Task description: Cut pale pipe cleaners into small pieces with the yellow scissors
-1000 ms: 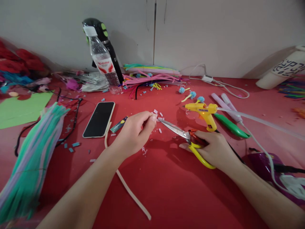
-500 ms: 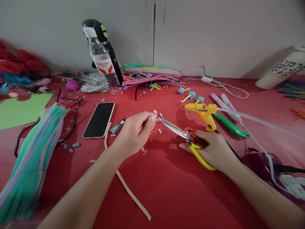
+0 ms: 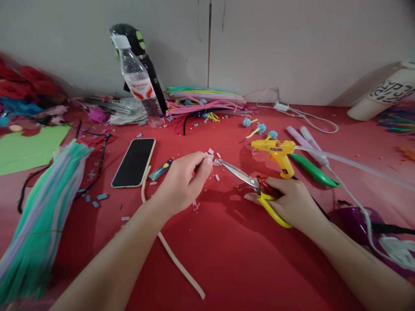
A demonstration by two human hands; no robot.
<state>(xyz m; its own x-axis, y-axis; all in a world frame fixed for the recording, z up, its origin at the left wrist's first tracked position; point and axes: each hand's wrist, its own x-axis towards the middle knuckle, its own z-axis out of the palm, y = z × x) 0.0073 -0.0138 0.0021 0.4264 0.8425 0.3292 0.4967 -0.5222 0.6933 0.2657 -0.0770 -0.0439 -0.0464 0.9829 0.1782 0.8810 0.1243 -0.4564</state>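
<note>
While your left hand presses thumb to forefinger, on something too hidden to tell, and your right hand grips the scissors, keep their points, just beside that pinch near pale snippets on the surface, clear of skin.

Bare hands, bare forearms

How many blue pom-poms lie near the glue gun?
3: the left pom-pom farthest back, the middle pom-pom, and the right pom-pom directly behind the glue gun. Others may be hidden.
</note>
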